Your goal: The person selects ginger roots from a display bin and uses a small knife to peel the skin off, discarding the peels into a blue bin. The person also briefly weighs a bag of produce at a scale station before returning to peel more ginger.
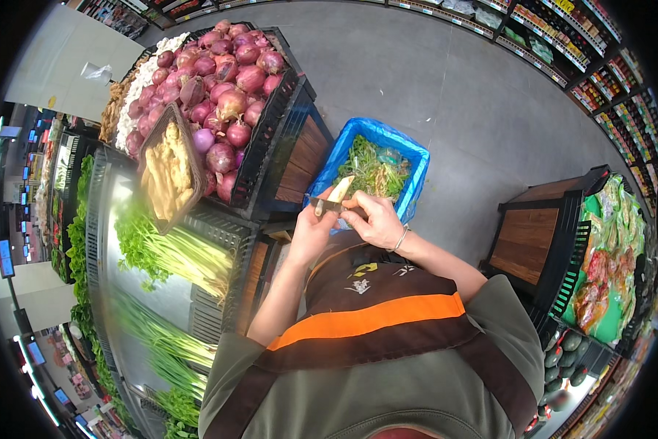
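Note:
My left hand [311, 233] holds a pale yellow root piece [340, 190], likely ginger, which points up and away from me. In my right hand [377, 219] is a small knife [329, 204], its dark blade lying across the lower end of the root. Both hands are close together above the near edge of a bin lined with a blue plastic bag [417, 151]. Green vegetable trimmings [370, 164] and some clear plastic lie inside the bin. My palms and part of the knife handle are hidden.
Left of the bin is a crate stand of red onions [219, 82]. A woven basket of ginger [167, 170] rests against it. Celery-like stalks [192, 252] and green onions [164, 329] lie nearer. A wood-sided stand [524, 244] with bagged produce is on the right.

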Action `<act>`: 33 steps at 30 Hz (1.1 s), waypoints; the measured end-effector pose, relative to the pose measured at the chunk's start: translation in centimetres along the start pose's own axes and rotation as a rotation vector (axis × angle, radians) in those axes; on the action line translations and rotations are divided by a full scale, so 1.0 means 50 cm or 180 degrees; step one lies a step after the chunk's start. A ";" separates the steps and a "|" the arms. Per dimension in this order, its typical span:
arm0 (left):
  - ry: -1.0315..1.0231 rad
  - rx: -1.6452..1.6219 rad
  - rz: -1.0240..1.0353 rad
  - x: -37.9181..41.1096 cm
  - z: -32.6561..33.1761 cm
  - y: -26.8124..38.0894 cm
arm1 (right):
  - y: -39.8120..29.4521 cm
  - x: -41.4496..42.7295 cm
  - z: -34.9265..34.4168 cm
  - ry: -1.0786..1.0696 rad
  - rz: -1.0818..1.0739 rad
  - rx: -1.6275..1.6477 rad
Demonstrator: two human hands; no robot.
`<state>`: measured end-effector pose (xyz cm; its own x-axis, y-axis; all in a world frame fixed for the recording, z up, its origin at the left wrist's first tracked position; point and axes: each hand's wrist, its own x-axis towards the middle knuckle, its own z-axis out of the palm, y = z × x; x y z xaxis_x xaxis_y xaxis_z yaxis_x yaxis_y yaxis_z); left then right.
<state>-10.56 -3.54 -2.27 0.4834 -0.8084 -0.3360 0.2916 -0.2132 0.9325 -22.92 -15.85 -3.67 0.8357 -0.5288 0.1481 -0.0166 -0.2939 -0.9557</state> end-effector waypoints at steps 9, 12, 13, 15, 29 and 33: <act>0.0126 0.0463 -0.0033 -0.004 0.002 0.009 | 0.005 0.005 -0.001 0.0172 -0.0515 -0.0325; 0.0166 0.0354 -0.0107 -0.004 0.000 0.008 | 0.017 0.007 0.000 0.0284 -0.0561 -0.0369; 0.0154 0.0295 -0.0133 -0.006 0.000 0.009 | 0.022 0.006 0.000 0.0326 -0.0553 -0.0372; 0.0123 0.0291 -0.0165 -0.008 0.000 0.016 | 0.030 0.009 -0.002 0.0359 -0.0449 -0.0271; 0.0343 0.0520 -0.0502 -0.004 -0.007 0.035 | 0.101 0.007 0.017 0.0453 0.0216 0.0236; 0.0289 0.0595 -0.0411 -0.006 -0.036 0.033 | 0.169 0.010 -0.005 0.0285 0.1119 0.0837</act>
<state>-8.73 -2.66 -0.86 0.5266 -0.7170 -0.4568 0.2021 -0.4164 0.8865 -22.78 -18.82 -11.61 0.7533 -0.6306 -0.1868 -0.1413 0.1222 -0.9824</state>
